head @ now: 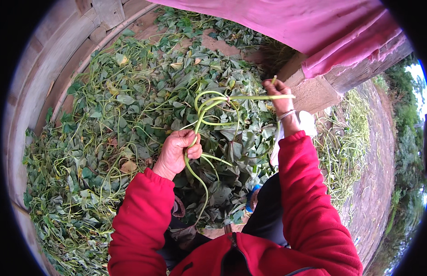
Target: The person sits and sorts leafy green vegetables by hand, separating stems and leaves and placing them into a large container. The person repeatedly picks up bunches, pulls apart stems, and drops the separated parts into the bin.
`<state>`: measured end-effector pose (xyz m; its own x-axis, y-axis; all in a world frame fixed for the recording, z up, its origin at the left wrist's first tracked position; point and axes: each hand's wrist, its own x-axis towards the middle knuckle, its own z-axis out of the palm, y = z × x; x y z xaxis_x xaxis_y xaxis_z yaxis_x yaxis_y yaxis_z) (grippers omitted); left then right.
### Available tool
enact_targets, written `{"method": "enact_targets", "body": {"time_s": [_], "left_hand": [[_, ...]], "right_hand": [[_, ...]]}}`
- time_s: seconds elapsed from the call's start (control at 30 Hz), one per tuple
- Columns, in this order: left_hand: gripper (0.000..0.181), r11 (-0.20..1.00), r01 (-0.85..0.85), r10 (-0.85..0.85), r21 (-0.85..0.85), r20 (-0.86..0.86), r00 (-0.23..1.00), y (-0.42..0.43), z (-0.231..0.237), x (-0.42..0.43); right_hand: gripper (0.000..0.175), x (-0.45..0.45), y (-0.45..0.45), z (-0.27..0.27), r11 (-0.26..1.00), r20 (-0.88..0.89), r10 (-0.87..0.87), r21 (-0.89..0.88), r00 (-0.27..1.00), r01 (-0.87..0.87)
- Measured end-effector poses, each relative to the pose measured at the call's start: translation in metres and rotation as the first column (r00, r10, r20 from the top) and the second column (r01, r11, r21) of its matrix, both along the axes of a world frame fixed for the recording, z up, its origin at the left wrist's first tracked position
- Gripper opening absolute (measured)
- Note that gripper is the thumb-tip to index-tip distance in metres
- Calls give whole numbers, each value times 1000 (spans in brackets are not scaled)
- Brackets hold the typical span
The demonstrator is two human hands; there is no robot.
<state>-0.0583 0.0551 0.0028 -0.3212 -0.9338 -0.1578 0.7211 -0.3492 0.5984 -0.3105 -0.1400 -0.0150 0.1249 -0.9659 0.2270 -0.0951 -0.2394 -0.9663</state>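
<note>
My left hand (179, 151) is closed around a green vine stem (201, 119), whose thinner end curls down to a drooping leaf above my lap. Stalks branch from the stem over a pile of wilted leafy vines (130, 100). One thick stalk runs right from the stem's upper bend and passes across my right hand (280, 96). Raised by the wooden beam's end, my right hand has its fingers bent, with a short green piece of stalk at the fingertips. A band circles the right wrist.
Pink cloth (323, 31) drapes over a wooden beam (368, 69) at upper right. Beyond my right sleeve, green stalks (348, 148) lie heaped on a flat surface. Wooden boards (61, 45) border the vines at left. A white object (307, 122) is beside my right wrist.
</note>
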Motion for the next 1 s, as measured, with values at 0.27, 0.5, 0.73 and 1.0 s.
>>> {"method": "enact_targets", "body": {"time_s": [0.27, 0.5, 0.73, 1.0], "left_hand": [[22, 995, 88, -84, 38, -90, 992, -7, 1, -5], [24, 986, 165, -161, 30, -111, 981, -9, 0, -9], [26, 978, 205, -203, 24, -68, 977, -9, 2, -11], [25, 976, 206, -198, 65, -105, 974, -12, 0, -10]], "right_hand": [[18, 41, 44, 52, 852, -206, 476, -135, 855, -507], [34, 62, 72, 61, 733, -340, 615, -84, 711, -675], [18, 68, 78, 58, 659, -390, 660, -111, 642, -744], [16, 63, 73, 46, 667, -523, 517, -251, 678, -702]]}}
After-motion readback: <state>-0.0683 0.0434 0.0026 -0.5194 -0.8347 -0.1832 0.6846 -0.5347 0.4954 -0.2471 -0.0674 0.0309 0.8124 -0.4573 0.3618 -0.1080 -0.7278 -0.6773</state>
